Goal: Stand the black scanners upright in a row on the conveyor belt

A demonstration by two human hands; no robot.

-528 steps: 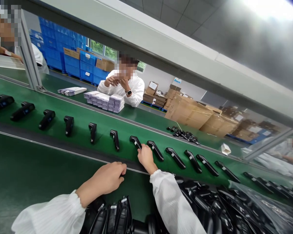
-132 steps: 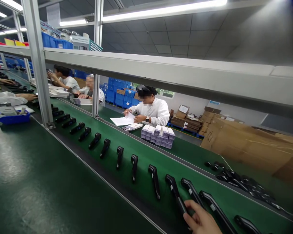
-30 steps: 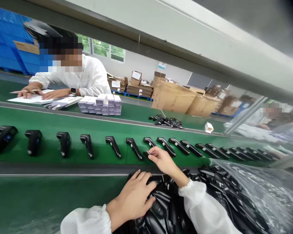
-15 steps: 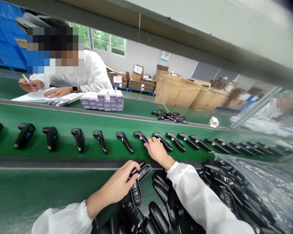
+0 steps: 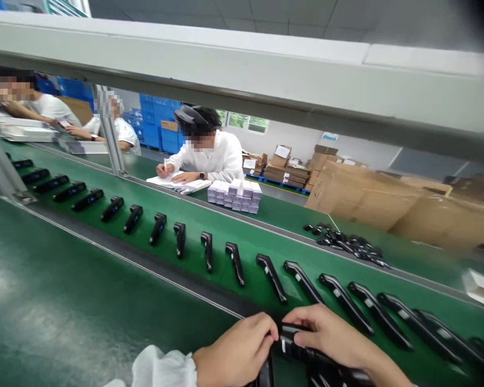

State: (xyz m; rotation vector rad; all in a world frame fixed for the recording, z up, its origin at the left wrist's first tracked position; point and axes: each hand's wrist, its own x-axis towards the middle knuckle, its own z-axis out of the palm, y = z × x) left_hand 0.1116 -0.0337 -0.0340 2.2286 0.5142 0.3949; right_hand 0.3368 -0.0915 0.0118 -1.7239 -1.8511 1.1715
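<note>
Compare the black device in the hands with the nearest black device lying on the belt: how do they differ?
The held device is clasped by both the left hand and the right hand, at the near edge of the belt; the nearest belt device lies free, untouched, in the row. The held device is mostly covered by fingers and lies roughly sideways; the belt device shows whole, angled across the green belt. Both are black, elongated, with a small pale label.

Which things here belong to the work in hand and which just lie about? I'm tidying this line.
In hand: black device, held by left hand and right hand; devices on belt.
Lying about: white boxes, cardboard cartons, loose black parts.
</note>
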